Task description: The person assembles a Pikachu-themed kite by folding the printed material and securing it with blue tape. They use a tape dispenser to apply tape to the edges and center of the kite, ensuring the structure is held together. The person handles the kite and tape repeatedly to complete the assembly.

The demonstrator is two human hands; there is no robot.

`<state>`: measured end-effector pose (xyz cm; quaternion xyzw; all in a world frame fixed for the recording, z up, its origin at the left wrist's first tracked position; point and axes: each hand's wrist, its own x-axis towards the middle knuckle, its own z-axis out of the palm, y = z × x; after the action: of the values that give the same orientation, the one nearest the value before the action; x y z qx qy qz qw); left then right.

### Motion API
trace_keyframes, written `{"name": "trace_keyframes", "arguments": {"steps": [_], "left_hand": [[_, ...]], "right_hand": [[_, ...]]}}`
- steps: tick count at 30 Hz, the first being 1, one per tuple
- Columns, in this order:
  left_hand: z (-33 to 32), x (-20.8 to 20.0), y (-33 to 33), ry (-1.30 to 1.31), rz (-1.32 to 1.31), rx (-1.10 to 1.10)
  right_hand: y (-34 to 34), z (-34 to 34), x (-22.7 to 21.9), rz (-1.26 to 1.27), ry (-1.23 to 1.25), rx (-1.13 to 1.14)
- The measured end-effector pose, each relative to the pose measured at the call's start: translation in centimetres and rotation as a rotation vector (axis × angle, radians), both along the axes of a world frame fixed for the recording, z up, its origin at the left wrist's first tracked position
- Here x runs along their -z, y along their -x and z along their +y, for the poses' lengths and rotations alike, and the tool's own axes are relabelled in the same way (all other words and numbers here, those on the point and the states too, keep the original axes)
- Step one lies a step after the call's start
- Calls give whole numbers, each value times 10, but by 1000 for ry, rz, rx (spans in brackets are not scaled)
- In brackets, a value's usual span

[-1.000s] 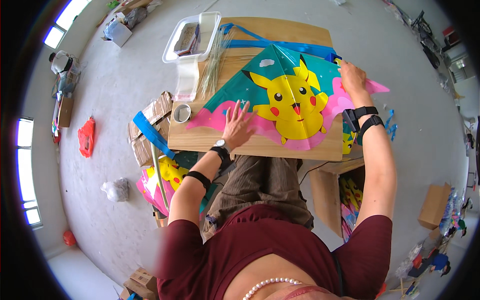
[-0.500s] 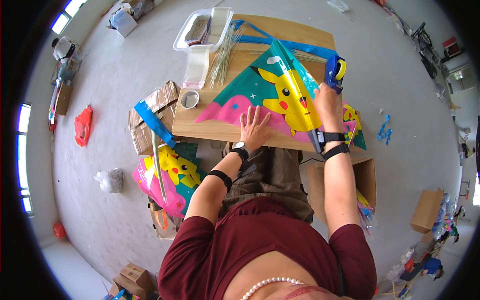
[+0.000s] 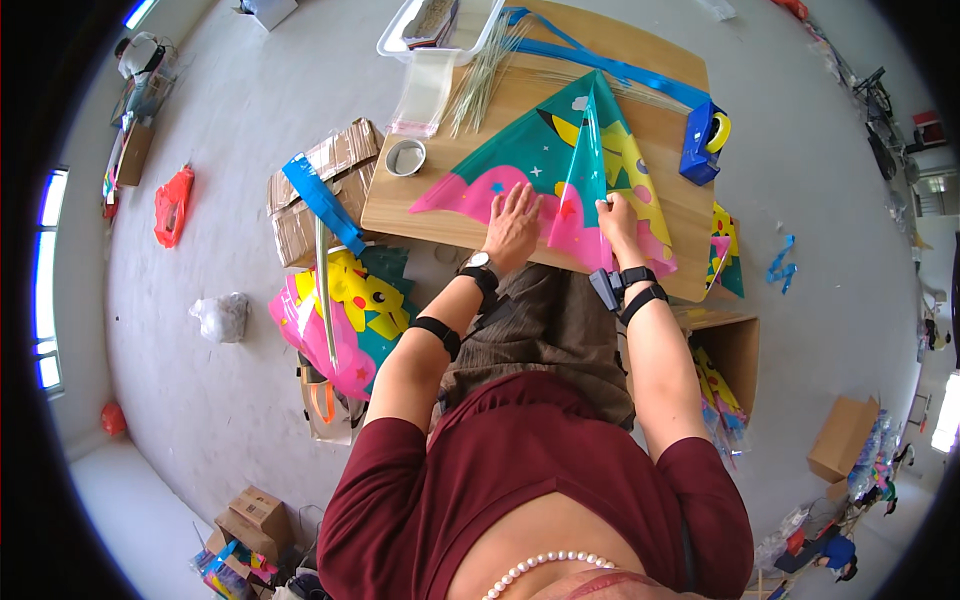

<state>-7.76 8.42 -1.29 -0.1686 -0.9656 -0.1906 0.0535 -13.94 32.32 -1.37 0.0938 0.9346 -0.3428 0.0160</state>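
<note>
Head view, the only one on my feed. A triangular printed sheet (image 3: 570,160), teal and pink with a yellow cartoon figure, lies on the wooden desk (image 3: 660,50), tip pointing to the far side. I note a fold running from that tip toward the near edge, hiding part of the figure.

Left hand (image 3: 513,228): palm down on the sheet's pink border, left of the fold, fingers slightly apart; it grips nothing.
Right hand (image 3: 620,220): thumb and fingers brought together, pinching the sheet at the fold, near the edge closest to the body.

Around them on the desk, I log a blue tape dispenser (image 3: 695,150) with a yellow roll at the right edge, near the sheet but apart from it; blue ribbon (image 3: 625,70) beyond the tip; a bundle of thin sticks (image 3: 485,80) at far left; clear plastic sleeves (image 3: 424,95) beside the sticks; a small round tin (image 3: 405,158) near the left edge; a white plastic tub (image 3: 488,25) at the far left corner.
</note>
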Motion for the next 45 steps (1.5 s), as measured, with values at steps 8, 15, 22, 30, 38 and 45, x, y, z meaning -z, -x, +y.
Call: {"name": "trace_keyframes", "arguments": {"steps": [8, 15, 22, 30, 38, 45], "left_hand": [[-19, -7, -13, 78, -38, -99], [12, -13, -29, 43, -122, -142], [-106, -37, 32, 125, 148, -588], [-196, -36, 51, 471, 147, -384], [-155, -85, 87, 430, 57, -358], [-6, -102, 223, -151, 74, -66]], "right_hand": [[-8, 24, 28, 349, -320, -115], [-14, 45, 20, 403, -324, -126], [-25, 51, 6, 422, -267, -207], [-23, 56, 10, 429, -226, -218], [-23, 60, 3, 422, -125, -192], [-22, 59, -7, 350, -76, -196]]}}
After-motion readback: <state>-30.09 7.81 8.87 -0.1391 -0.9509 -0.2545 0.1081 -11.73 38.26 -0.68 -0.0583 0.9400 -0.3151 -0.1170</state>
